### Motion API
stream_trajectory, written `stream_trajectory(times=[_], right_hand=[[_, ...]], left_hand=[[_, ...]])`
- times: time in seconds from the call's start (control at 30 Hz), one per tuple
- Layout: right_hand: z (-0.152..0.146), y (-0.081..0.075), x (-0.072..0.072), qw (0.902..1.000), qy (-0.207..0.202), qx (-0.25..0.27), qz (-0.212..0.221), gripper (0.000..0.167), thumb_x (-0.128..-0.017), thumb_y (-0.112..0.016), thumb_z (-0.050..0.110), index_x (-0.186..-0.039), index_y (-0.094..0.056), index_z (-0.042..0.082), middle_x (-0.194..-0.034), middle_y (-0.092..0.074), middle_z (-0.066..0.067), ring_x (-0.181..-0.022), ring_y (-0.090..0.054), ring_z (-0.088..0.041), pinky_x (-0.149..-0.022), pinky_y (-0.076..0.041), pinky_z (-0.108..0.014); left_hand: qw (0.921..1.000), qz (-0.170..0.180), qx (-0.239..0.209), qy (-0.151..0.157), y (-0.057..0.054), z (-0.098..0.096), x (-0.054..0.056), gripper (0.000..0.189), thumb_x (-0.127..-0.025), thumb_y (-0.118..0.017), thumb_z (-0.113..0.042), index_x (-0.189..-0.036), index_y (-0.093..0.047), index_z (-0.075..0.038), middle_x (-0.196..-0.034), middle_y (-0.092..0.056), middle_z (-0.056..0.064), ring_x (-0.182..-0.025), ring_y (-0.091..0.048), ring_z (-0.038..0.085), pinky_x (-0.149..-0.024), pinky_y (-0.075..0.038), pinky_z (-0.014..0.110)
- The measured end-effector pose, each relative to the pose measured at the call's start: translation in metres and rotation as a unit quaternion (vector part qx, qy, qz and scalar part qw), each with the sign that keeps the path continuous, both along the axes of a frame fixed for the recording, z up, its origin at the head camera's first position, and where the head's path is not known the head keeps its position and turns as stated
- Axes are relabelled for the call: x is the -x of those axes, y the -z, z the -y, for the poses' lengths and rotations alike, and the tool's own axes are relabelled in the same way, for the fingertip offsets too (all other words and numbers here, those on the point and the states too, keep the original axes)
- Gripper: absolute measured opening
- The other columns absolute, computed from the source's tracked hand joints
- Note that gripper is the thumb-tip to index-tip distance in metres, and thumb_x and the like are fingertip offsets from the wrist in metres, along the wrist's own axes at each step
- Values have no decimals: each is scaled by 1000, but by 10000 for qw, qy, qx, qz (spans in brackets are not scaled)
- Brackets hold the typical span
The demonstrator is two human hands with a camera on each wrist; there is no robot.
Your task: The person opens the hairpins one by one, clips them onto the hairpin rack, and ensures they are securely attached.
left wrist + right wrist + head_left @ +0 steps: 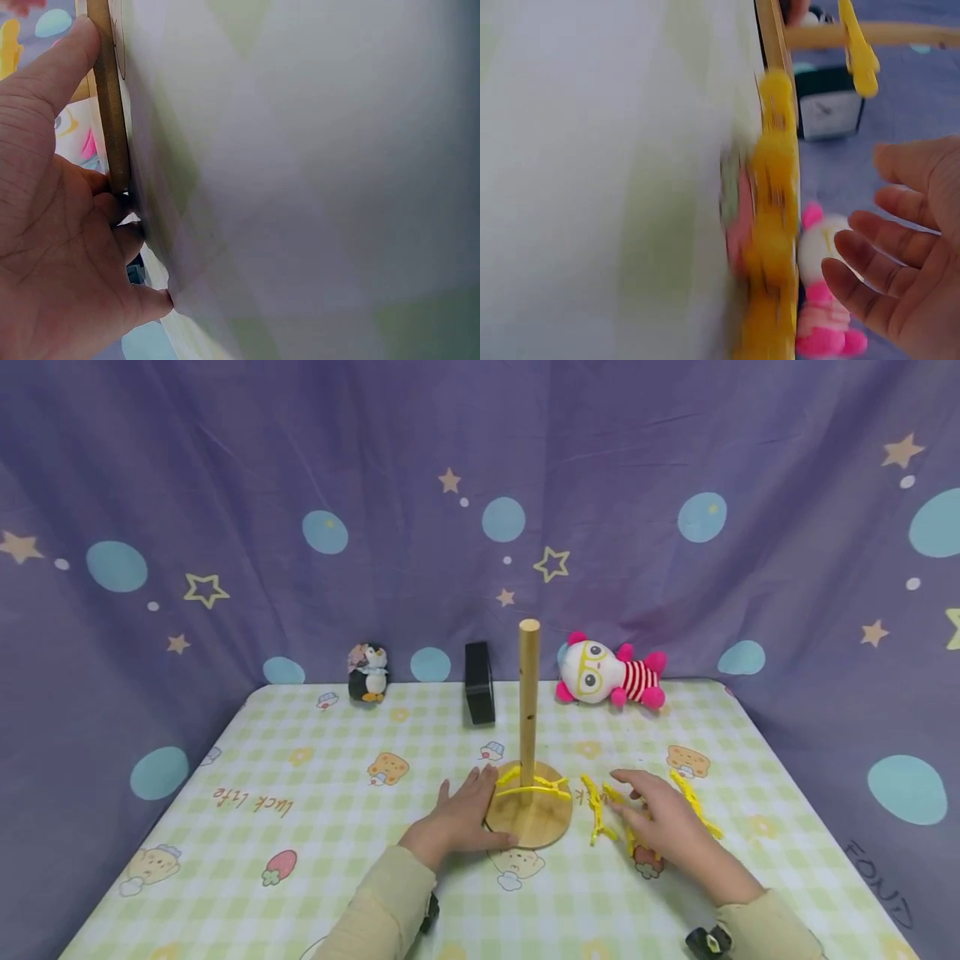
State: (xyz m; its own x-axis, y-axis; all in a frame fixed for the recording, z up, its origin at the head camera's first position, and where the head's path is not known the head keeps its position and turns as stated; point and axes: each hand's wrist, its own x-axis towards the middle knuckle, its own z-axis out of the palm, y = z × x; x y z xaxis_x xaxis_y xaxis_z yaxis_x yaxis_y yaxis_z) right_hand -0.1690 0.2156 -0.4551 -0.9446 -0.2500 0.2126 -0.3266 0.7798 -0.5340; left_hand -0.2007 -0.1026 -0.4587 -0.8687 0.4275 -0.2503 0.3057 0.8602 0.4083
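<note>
One stand (534,828), one box (481,685), two toys (368,675), at least four yellow pieces (597,812)

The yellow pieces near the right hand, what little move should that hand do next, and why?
Maybe the right hand should dip down and pinch one of the yellow pieces. It holds nothing, and those pieces lie close to it. Another yellow piece already sits at the pole, and the left hand is holding the round base.
</note>
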Motion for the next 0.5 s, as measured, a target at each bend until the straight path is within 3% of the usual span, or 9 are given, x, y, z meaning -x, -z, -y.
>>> stream_trajectory(times=[0.23,0.5], right_hand=[[-44,1,-9,9983,482,-319,9,42,-88,-68,7,-128,-59,2,-118,-63,-14,-93,-61,-27,-69,-50,-41],[-72,4,-15,9878,1178,-769,667,51,-78,-78,15,-120,-59,-7,-109,-62,-21,-89,-62,-34,-75,-50,-51]], left_hand=[[10000,-2,18,-13,0,0,0,111,-79,-69,-63,-158,-12,-10,-163,-13,7,-149,-9,26,-115,-2,60],[10000,6,20,22,0,0,0,110,-79,-69,-63,-158,-12,-10,-163,-13,6,-149,-9,26,-115,-2,60]])
